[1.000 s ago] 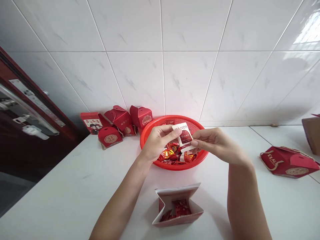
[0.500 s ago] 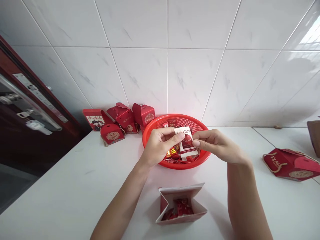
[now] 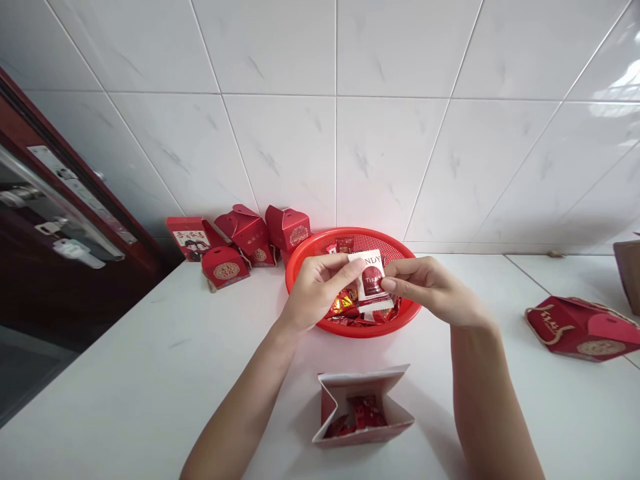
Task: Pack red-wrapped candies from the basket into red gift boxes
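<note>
A white and dark red wrapped candy (image 3: 371,283) is pinched between both hands, above a red plastic basket (image 3: 295,263) of mixed sweets. My left hand (image 3: 319,287) grips its upper left edge with the thumb on top. On the right edge, my right hand (image 3: 433,290) closes thumb and fingers on the wrapper. Below the hands stands an uncovered paper box (image 3: 363,437), its top spread, with several dark red wrapped sweets (image 3: 367,412) inside. Part of the basket's contents lies hidden behind my hands and the candy.
Several red gift boxes (image 3: 245,233) are grouped against the tiled wall at the back left. Another red box (image 3: 583,328) with a cord handle rests on the right. A dark red door (image 3: 55,220) with keys (image 3: 77,252) borders the white countertop (image 3: 165,373) on the left.
Both hands have shifted the candy very slightly up and to the left, and my left thumb now covers more of its printed top. The box and basket stay in place.
</note>
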Available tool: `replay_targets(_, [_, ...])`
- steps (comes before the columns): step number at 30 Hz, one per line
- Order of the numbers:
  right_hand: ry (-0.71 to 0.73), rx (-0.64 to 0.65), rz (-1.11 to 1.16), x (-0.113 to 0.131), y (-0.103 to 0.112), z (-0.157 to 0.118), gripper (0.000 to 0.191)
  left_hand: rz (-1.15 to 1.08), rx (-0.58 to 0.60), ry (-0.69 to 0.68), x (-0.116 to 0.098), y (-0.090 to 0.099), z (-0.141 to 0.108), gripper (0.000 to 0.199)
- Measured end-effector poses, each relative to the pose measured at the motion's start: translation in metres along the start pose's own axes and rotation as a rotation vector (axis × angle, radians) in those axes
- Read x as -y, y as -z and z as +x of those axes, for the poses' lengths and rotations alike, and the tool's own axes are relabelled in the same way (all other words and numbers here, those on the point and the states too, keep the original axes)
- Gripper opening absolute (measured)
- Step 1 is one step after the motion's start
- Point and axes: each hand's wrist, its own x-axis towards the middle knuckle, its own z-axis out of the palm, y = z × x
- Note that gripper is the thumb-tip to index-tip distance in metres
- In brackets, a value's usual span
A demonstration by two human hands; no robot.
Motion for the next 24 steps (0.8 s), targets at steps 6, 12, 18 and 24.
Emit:
replay_targets(6, [-0.010, -0.094, -0.025, 0.001, -0.002, -0.003, 0.042, 0.050, 0.085, -0.013, -0.004, 0.004, -0.002, 0.039])
replay_targets(12, [0.017, -0.127, -0.080, 0.005, -0.005, -0.005, 0.044, 0.148, 0.082, -0.012, -0.009, 0.003, -0.007, 0.037])
replay_targets(18, [0.010, -0.104, -0.038, 0.004, -0.005, -0.004, 0.042, 0.192, 0.066, -0.012, -0.010, 0.001, -0.009, 0.038])
replay_targets(24, [-0.003, -0.069, -0.015, 0.001, -0.005, -0.003, 0.044, 0.231, 0.051, -0.042, -0.010, 0.001, -0.011, 0.038])
